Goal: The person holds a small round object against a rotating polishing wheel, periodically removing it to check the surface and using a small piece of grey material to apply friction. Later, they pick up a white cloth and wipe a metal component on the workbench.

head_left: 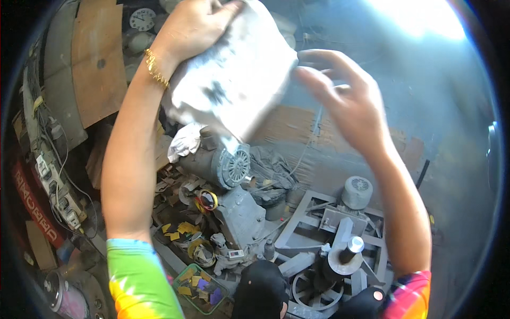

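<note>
A white cloth [234, 74] with dark smudges is held up in front of me, blurred by motion. My left hand [191, 29] is closed on its upper left edge, with a gold bracelet on the wrist. At the cloth's right corner, the thumb and fingers of my right hand [348, 93] pinch the edge; this hand is smeared a little. Below the cloth's lower tip sits a grey motor [232, 165] with a round vented end. Another crumpled white cloth [185, 142] lies beside that motor.
A dusty metal frame [297, 220] with a motor [357, 192] and upright shaft [355, 245] stands low at the right. A green basket [226, 292] holds yellow and purple pieces. Power sockets [64, 202] with cords run along the left. A clock [142, 19] sits at the upper left.
</note>
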A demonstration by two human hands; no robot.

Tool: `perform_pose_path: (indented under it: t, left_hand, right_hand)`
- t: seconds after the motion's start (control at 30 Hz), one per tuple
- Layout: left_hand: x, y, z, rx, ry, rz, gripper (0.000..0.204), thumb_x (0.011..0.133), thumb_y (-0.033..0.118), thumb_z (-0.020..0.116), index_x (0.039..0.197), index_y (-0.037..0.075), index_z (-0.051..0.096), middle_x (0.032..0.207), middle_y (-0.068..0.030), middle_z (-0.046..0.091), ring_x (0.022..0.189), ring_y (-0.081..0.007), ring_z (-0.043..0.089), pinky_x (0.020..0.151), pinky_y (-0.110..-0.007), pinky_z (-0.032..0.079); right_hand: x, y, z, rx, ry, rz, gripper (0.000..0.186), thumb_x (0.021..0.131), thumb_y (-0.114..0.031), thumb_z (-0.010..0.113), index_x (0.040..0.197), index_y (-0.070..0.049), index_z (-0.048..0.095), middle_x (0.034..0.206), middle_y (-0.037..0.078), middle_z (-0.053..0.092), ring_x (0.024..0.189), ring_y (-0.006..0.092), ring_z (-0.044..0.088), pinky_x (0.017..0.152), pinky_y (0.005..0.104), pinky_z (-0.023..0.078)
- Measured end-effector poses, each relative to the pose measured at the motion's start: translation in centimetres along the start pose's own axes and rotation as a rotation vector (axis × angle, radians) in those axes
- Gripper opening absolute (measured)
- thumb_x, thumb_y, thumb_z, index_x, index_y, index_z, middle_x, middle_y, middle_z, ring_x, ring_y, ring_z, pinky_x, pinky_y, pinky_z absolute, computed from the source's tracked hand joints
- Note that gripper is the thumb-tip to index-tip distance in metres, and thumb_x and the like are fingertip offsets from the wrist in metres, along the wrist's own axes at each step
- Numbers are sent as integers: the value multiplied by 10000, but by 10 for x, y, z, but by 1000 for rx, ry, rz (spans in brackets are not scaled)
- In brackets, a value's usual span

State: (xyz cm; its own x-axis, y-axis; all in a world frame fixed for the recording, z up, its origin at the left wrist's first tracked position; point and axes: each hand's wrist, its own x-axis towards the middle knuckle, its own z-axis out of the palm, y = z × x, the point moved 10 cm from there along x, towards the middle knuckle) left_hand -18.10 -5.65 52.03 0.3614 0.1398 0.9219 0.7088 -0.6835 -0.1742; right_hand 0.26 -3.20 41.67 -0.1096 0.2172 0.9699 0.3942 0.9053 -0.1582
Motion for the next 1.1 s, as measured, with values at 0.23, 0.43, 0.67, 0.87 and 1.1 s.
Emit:
perform_pose_path:
  t: [0.23, 0.43, 0.67, 0.87, 1.1]
  left_hand:
    - [-103, 5, 74, 11, -425, -77, 182, 908, 153, 663, 939, -10, 589, 739, -167, 623, 663, -217, 585, 646, -344, 477]
    - [-199, -18, 94, -180, -564, -408, 196, 899, 156, 656, 919, -23, 579, 696, -119, 572, 633, -188, 532, 604, -343, 431]
    - [-243, -28, 85, -302, -595, -715, 175, 954, 187, 615, 929, 23, 558, 681, 13, 484, 621, -60, 414, 564, -274, 360]
    - [-249, -20, 71, -296, -594, -791, 180, 949, 197, 629, 951, 30, 561, 679, 18, 480, 625, -46, 392, 548, -269, 324]
    - [-246, 4, 79, -600, -791, -600, 293, 843, 256, 795, 957, 17, 670, 685, -40, 619, 638, -80, 536, 589, -263, 425]
  right_hand:
    - [-112, 33, 51, 328, -187, 393, 281, 911, -242, 695, 1060, -8, 655, 886, 122, 681, 801, 205, 636, 786, 319, 506]
    - [-182, 47, 49, 303, -375, 617, 322, 900, -231, 721, 1128, -18, 642, 949, 137, 695, 879, 235, 672, 804, 328, 514]
    - [-189, -11, 45, -255, -462, 50, 417, 710, -178, 827, 1074, -120, 632, 994, 99, 583, 840, 302, 640, 684, 388, 552]
    - [-175, -4, 31, -185, -282, -25, 176, 802, -104, 770, 970, -74, 729, 1032, 120, 610, 886, 288, 603, 746, 349, 502]
    - [-199, 55, 55, 458, -519, 911, 228, 981, -205, 616, 968, 18, 661, 795, 91, 690, 756, 157, 644, 720, 307, 513]
